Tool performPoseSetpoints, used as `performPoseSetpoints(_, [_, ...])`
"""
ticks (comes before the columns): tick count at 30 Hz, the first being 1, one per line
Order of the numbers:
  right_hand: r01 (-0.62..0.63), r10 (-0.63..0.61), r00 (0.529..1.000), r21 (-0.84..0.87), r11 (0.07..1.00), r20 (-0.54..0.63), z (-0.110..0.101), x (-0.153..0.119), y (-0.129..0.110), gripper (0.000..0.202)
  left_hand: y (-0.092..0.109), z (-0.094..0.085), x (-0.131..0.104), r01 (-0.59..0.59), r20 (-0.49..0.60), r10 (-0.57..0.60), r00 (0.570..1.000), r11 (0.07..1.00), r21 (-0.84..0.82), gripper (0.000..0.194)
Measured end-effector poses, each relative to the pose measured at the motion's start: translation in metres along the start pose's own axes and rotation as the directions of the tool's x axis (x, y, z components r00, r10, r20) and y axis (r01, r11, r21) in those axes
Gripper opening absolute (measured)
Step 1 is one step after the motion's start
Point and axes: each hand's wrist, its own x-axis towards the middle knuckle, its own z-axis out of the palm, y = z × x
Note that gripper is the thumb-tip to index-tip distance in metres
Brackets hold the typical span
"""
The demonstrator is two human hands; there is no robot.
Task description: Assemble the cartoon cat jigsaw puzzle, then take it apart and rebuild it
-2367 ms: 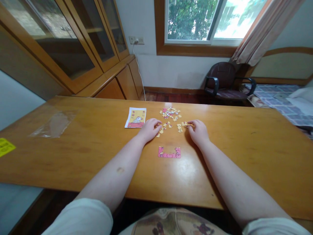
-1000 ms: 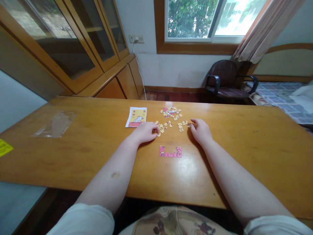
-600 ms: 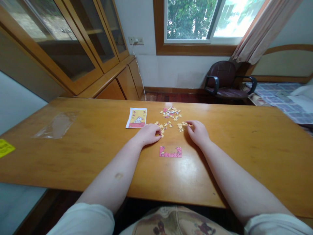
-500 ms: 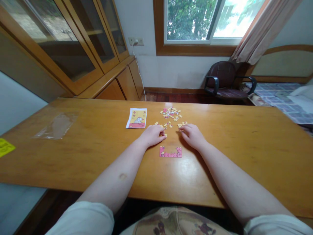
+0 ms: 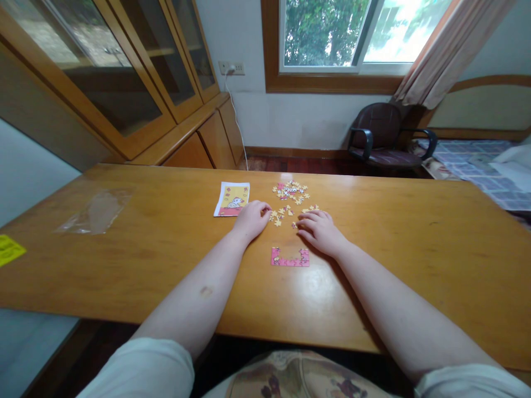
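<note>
A partly joined pink jigsaw puzzle point(image 5: 290, 262) lies flat near the table's front, its top middle open like a U. Beyond it are loose yellow puzzle pieces point(image 5: 288, 210), and farther back a mixed heap of pieces point(image 5: 290, 190). My left hand point(image 5: 252, 220) rests at the left end of the yellow pieces, its fingers curled together; whatever they hold is hidden. My right hand point(image 5: 320, 229) lies palm down to the right, fingers stretched out and slightly apart. A small puzzle piece point(image 5: 294, 225) sits at its fingertips.
Behind my left hand lies a picture sheet point(image 5: 232, 198) with a white animal on yellow and pink. A clear plastic bag point(image 5: 97, 213) is on the left of the wooden table point(image 5: 166, 249), near a yellow label point(image 5: 10, 250). An office chair point(image 5: 377, 132) stands beyond the far edge.
My left hand has moved up and left, uncovering yellow pieces. My right hand has shifted slightly left and nearer me, its fingers flatter, with a small piece now showing at their tips.
</note>
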Motion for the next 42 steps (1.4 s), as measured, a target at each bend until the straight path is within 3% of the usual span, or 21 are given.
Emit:
performPoseSetpoints(3, [0.002, -0.002, 1.000, -0.016, 1.000, 0.011, 0.002, 0.000, 0.002, 0.037, 0.007, 0.003, -0.004, -0.142, 0.079, 0.140, 0.987, 0.990, 0.014, 0.029])
performPoseSetpoints(6, [-0.026, 0.029, 0.998, -0.049, 0.998, 0.050, 0.006, 0.000, 0.005, 0.051, 0.015, 0.009, -0.008, -0.270, 0.222, 0.257, 0.940, 0.963, 0.027, 0.052])
performPoseSetpoints(9, [-0.111, 0.114, 0.992, -0.062, 0.992, 0.047, 0.007, 0.000, 0.011, 0.051, 0.021, 0.014, -0.010, -0.289, 0.318, 0.259, 0.912, 0.956, 0.050, 0.061])
performPoseSetpoints(14, [-0.226, 0.224, 0.974, -0.062, 0.972, -0.037, 0.002, 0.001, 0.018, 0.033, 0.024, 0.017, -0.008, -0.271, 0.348, 0.233, 0.908, 0.960, 0.065, 0.058])
performPoseSetpoints(16, [-0.195, 0.193, 0.980, -0.035, 0.980, -0.049, 0.000, 0.002, 0.016, 0.032, 0.025, 0.019, -0.007, -0.262, 0.341, 0.223, 0.913, 0.962, 0.073, 0.060])
performPoseSetpoints(22, [0.087, -0.095, 0.992, 0.085, 0.993, 0.087, -0.001, 0.002, 0.006, 0.040, 0.028, 0.027, -0.004, -0.271, 0.352, 0.222, 0.909, 0.958, 0.097, 0.059])
performPoseSetpoints(30, [0.058, -0.065, 0.991, 0.061, 0.996, 0.119, -0.004, 0.001, 0.016, 0.035, 0.021, 0.015, -0.006, -0.282, 0.414, 0.243, 0.878, 0.959, 0.036, 0.061])
performPoseSetpoints(35, [-0.017, 0.013, 0.998, 0.061, 0.998, 0.067, -0.004, -0.001, 0.027, 0.033, 0.020, 0.011, -0.006, -0.288, 0.357, 0.282, 0.891, 0.957, -0.035, 0.047])
performPoseSetpoints(39, [-0.099, 0.104, 0.985, 0.038, 0.994, -0.141, -0.001, -0.002, 0.031, 0.025, 0.024, 0.010, -0.006, -0.254, 0.194, 0.257, 0.947, 0.966, -0.043, 0.039])
performPoseSetpoints(42, [-0.154, 0.153, 0.958, 0.015, 0.988, -0.241, 0.000, -0.003, 0.031, 0.023, 0.021, 0.009, -0.004, -0.161, 0.061, 0.164, 0.985, 0.986, -0.048, 0.031])
